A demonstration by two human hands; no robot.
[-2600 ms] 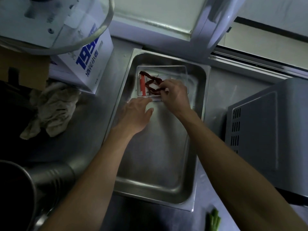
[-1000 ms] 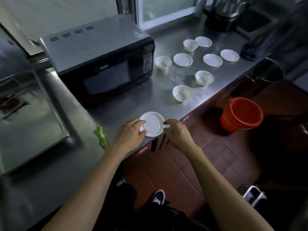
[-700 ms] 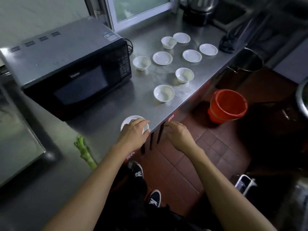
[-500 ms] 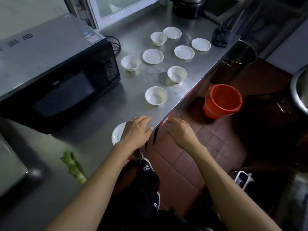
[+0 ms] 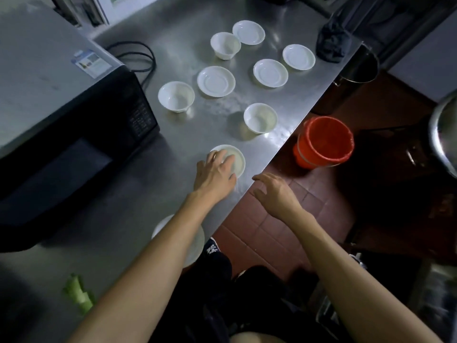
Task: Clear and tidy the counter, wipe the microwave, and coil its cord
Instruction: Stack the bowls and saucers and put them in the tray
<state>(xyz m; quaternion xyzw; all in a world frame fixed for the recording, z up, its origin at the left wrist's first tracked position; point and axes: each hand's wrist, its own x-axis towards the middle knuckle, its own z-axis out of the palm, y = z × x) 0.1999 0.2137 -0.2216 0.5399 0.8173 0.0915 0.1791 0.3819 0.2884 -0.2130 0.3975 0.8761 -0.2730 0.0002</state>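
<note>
My left hand (image 5: 214,173) reaches over the steel counter (image 5: 158,184), its fingers lying straight across the rim of a white bowl (image 5: 236,158) near the front edge. Off the counter edge hovers my right hand (image 5: 273,194), fingers relaxed and holding nothing. A white saucer (image 5: 195,252) lies partly hidden under my left forearm. The black microwave (image 5: 61,120) stands at the left, and its black cord (image 5: 138,58) lies in loose loops behind it.
Three more white bowls (image 5: 176,96) (image 5: 225,45) (image 5: 260,118) and several saucers (image 5: 216,81) are spread over the counter. A black cloth (image 5: 333,45) sits at the far corner, a green vegetable scrap (image 5: 79,295) near me. A red bucket (image 5: 324,142) stands on the floor.
I turned from the steel tray to this counter. My left hand left the saucer at the edge and moved forward onto the bowl. My right hand stayed off the counter edge.
</note>
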